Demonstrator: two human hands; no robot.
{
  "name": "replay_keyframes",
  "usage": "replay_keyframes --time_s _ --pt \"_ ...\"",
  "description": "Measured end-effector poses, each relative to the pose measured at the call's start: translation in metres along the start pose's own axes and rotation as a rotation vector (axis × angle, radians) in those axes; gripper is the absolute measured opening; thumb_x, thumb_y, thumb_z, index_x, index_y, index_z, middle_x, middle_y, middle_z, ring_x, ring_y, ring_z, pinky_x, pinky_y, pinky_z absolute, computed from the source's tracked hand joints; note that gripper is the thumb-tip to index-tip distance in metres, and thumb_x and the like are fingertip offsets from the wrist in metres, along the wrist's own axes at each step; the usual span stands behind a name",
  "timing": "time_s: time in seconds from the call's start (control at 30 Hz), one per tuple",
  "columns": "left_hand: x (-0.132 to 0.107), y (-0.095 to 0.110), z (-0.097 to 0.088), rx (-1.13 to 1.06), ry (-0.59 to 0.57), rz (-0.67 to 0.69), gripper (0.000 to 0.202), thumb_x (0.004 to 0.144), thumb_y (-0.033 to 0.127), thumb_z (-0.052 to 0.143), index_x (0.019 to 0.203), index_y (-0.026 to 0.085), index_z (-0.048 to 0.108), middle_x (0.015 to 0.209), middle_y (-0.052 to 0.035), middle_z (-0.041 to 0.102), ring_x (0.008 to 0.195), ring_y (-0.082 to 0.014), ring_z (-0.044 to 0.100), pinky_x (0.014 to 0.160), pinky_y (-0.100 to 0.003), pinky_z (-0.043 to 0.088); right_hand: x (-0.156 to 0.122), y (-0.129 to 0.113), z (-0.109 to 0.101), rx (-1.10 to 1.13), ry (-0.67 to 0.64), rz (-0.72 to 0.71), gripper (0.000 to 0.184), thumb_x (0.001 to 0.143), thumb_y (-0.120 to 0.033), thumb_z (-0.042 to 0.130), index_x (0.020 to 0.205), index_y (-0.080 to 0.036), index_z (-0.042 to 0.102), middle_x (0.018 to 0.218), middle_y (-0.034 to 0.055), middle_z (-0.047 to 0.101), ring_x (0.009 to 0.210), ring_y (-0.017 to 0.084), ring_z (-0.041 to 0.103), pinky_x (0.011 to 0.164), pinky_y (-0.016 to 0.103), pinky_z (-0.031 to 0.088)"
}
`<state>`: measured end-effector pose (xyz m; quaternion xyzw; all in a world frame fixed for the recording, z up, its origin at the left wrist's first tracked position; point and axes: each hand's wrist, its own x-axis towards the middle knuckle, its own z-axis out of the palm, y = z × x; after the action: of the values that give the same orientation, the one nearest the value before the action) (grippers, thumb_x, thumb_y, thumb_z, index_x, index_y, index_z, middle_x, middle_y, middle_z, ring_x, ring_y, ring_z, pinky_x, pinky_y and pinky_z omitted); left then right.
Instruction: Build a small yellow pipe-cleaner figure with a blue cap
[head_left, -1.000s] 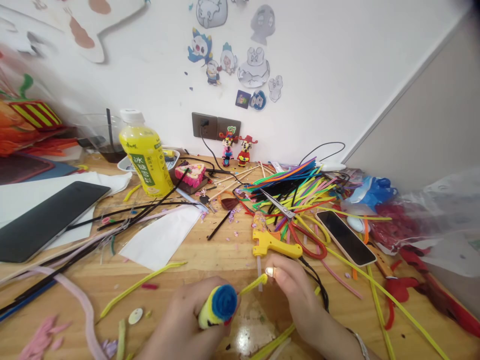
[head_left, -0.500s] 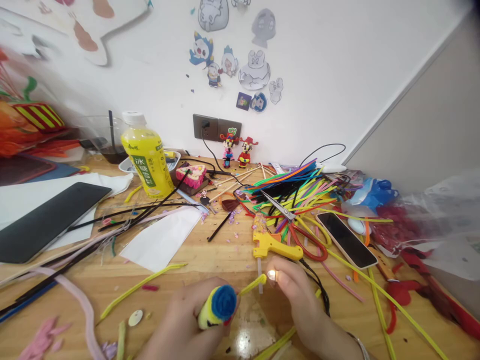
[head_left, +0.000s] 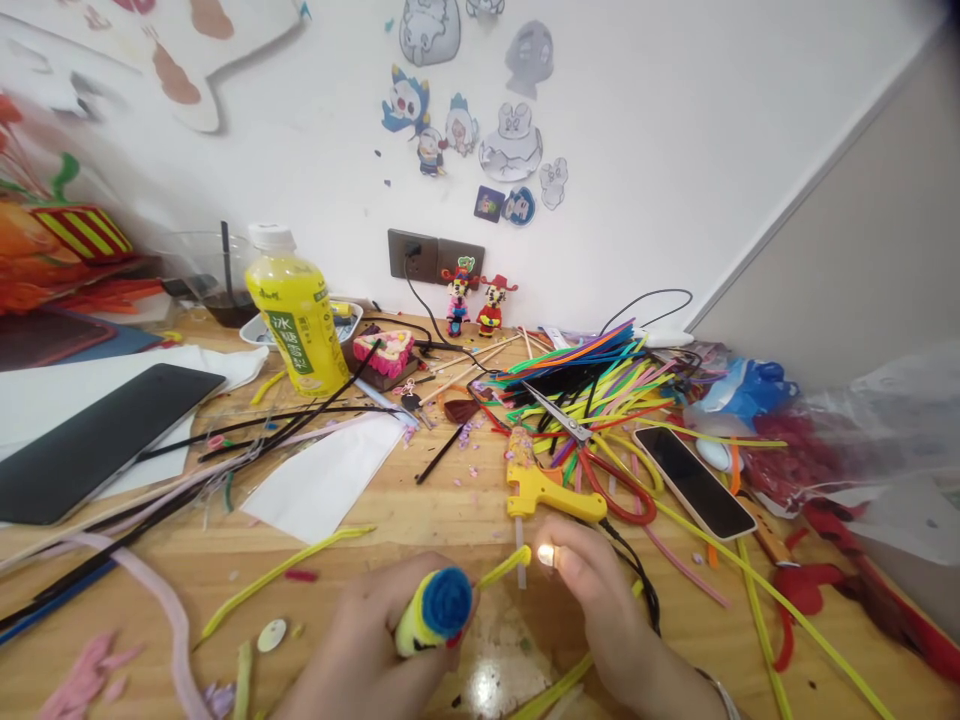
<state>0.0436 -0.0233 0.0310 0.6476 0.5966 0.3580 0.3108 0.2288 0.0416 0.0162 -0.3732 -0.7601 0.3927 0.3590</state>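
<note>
My left hand (head_left: 375, 630) is wrapped round a small yellow pipe-cleaner figure (head_left: 436, 612) with a round blue top. A bent yellow pipe-cleaner piece (head_left: 506, 568) sticks out to its right. My right hand (head_left: 600, 600) is closed on what looks like a lighter (head_left: 547, 555); its tip glows brightly and most of it is hidden by the fingers. The glowing tip is a little right of the yellow piece's end, apart from it. Just beyond my right fingers lies a yellow glue gun (head_left: 551, 492), its clear glue stick (head_left: 520, 550) passing behind the yellow piece.
Scissors (head_left: 619, 480) with red handles lie against a heap of coloured pipe cleaners (head_left: 592, 370). A phone (head_left: 697, 482) is at right. On the left are a yellow drink bottle (head_left: 296, 320), a black tablet (head_left: 97, 440) and white paper (head_left: 326, 480). Two small figures (head_left: 491, 305) stand by the wall.
The glow at my right fingertips looks slightly larger. Both hands and the yellow figure keep almost the same place; the view has shifted very slightly.
</note>
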Motion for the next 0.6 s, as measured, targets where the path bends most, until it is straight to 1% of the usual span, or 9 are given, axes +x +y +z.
replay_keyframes --time_s 0.13,0.23,0.47,0.6 --pt "0.0009 0.0005 0.0001 0.006 0.015 0.005 0.016 0.066 0.011 0.047 0.053 0.020 0.044 0.051 0.0062 0.052 0.049 -0.0104 0.052 0.048 -0.015 0.039 -0.0011 0.0007 0.0002 -0.009 -0.046 -0.021 0.029 0.088 -0.032 0.032 0.064 -0.020 0.044 0.064 -0.0007 0.047 0.064 0.015 0.047 0.060 0.026 0.035" --pt "0.0018 -0.0005 0.0010 0.008 0.030 0.011 0.015 0.065 0.010 0.048 0.054 0.019 0.045 0.051 0.0063 0.052 0.048 -0.0099 0.050 0.047 -0.015 0.038 -0.0014 -0.0011 0.0008 -0.038 -0.083 -0.013 0.026 0.087 -0.031 0.032 0.067 -0.020 0.043 0.066 -0.0006 0.046 0.065 0.015 0.047 0.062 0.026 0.035" --pt "0.0014 0.0007 0.0004 -0.001 0.021 0.010 0.017 0.065 0.010 0.048 0.053 0.019 0.042 0.050 0.0068 0.050 0.047 -0.0090 0.048 0.046 -0.014 0.037 0.0006 -0.0077 -0.0001 -0.063 -0.084 -0.035 0.025 0.087 -0.031 0.033 0.068 -0.019 0.044 0.067 -0.0002 0.047 0.066 0.015 0.047 0.061 0.026 0.035" --pt "0.0019 0.0009 0.0002 -0.009 0.011 0.003 0.016 0.067 0.010 0.047 0.054 0.019 0.043 0.051 0.0062 0.051 0.049 -0.0093 0.049 0.047 -0.014 0.037 0.0009 -0.0088 0.0001 -0.092 -0.092 -0.064 0.026 0.086 -0.032 0.033 0.066 -0.019 0.044 0.066 0.0000 0.048 0.064 0.015 0.048 0.059 0.026 0.034"
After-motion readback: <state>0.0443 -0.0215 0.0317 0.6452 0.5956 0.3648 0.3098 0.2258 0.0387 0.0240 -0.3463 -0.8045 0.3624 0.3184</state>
